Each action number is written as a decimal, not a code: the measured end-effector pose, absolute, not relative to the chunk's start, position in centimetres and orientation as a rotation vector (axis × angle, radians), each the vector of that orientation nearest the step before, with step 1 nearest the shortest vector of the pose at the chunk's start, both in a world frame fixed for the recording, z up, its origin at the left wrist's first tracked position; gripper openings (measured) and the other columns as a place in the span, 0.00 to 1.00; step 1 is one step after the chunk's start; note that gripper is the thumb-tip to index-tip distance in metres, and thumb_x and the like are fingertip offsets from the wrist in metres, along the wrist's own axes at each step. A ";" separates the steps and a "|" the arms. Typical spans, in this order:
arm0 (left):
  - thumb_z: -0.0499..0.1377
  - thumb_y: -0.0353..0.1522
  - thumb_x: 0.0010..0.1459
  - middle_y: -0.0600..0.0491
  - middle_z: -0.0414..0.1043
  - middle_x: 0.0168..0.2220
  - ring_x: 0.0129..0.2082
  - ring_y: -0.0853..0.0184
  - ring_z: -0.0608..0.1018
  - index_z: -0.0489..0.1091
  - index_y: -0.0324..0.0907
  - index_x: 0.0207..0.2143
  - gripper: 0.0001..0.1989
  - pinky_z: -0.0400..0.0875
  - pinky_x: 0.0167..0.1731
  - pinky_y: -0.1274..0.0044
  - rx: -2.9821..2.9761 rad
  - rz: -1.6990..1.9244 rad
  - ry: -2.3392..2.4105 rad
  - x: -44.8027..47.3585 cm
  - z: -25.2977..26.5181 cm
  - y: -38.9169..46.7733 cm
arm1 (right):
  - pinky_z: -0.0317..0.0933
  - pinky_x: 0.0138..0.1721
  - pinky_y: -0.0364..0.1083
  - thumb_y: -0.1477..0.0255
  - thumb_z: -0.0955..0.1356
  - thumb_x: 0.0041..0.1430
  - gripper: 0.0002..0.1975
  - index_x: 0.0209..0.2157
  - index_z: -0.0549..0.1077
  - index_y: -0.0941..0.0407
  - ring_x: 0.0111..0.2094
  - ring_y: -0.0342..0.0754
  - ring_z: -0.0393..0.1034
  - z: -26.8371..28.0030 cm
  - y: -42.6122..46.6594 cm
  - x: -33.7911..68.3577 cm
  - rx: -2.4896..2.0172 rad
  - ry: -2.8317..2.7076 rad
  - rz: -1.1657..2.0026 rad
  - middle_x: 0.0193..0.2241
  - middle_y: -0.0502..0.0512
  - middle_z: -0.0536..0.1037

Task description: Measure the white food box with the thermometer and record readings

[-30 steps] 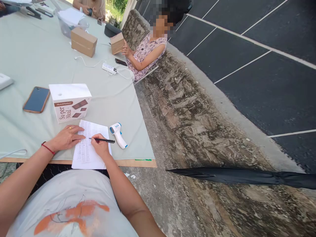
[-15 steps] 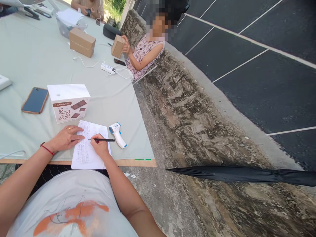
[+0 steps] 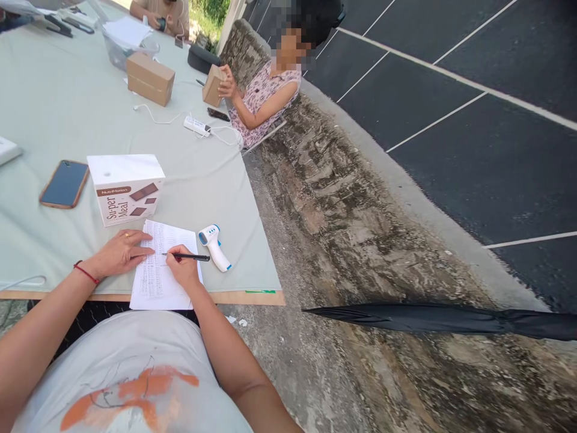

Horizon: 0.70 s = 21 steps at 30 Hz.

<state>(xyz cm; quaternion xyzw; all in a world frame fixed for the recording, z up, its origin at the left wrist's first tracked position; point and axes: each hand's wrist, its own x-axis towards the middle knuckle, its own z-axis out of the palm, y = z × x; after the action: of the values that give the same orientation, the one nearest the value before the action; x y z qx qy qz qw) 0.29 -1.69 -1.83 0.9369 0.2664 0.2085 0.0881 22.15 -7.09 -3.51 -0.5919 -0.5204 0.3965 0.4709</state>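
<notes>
Barely shifted since the earlier frame, pinching the pen (image 3: 192, 257) in the right hand (image 3: 183, 267), crosswise to the long axis of the paper (image 3: 157, 300) at the worktop's (image 3: 225, 198) near edge, with tip just right of the left hand (image 3: 119, 254), loosely spread there.

Bright, diffuse daylight covers the surface (image 3: 216, 180), with soft, weak shadows; the top of the white box (image 3: 128, 192) is lighter than its printed front. Far beyond the box, sunlit greenery (image 3: 210, 18) glares. The box's large lettering is crisp, but writing on the paper (image 3: 157, 276) just nearer blurs into specks. Beyond the box to its right, coarse pixels mask part of a seated person (image 3: 270, 99). Wide-angle distortion stretches the edges.
</notes>
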 end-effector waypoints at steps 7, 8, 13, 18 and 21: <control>0.50 0.38 0.68 0.46 0.72 0.54 0.49 0.56 0.74 0.77 0.50 0.48 0.17 0.68 0.51 0.60 2.784 0.616 0.802 0.3 -1.8 -1.7 | 0.62 0.31 0.45 0.66 0.64 0.46 0.06 0.25 0.68 0.53 0.26 0.45 0.64 -3.4 -7.2 22.3 -1.469 -1.265 0.962 0.22 0.47 0.72; 0.50 0.38 0.68 0.46 0.72 0.54 0.49 0.56 0.74 0.77 0.50 0.48 0.17 0.68 0.51 0.60 2.780 0.616 0.803 0.3 -1.8 -1.7 | 0.62 0.32 0.45 0.66 0.64 0.47 0.06 0.25 0.69 0.53 0.26 0.45 0.65 -3.4 -7.2 22.3 -1.473 -1.264 0.956 0.22 0.47 0.72; 0.50 0.38 0.68 0.45 0.72 0.54 0.49 0.56 0.74 0.77 0.49 0.48 0.16 0.68 0.51 0.60 2.789 0.617 0.792 0.3 -1.8 -1.7 | 0.62 0.32 0.45 0.66 0.64 0.47 0.05 0.25 0.68 0.52 0.26 0.45 0.65 -3.5 -7.1 22.2 -1.493 -1.274 0.947 0.22 0.47 0.72; 0.49 0.37 0.69 0.45 0.71 0.54 0.50 0.56 0.74 0.77 0.49 0.49 0.17 0.68 0.51 0.61 2.823 0.606 0.782 0.2 -1.7 -1.7 | 0.61 0.31 0.45 0.67 0.64 0.46 0.04 0.24 0.67 0.52 0.25 0.45 0.64 -3.6 -7.1 22.1 -1.488 -1.257 0.948 0.21 0.47 0.71; 0.50 0.38 0.69 0.45 0.71 0.54 0.50 0.56 0.74 0.77 0.49 0.49 0.17 0.68 0.52 0.61 2.818 0.603 0.787 0.2 -1.7 -1.7 | 0.61 0.31 0.45 0.66 0.64 0.45 0.04 0.23 0.67 0.52 0.25 0.45 0.64 -3.6 -7.1 22.1 -1.491 -1.253 0.947 0.21 0.46 0.71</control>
<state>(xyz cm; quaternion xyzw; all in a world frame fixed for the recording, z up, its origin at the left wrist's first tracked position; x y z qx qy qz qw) 0.20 -1.73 -1.69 0.9405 0.2627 0.2014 0.0768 22.12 -7.08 -3.61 -0.6081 -0.5110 0.3861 0.4690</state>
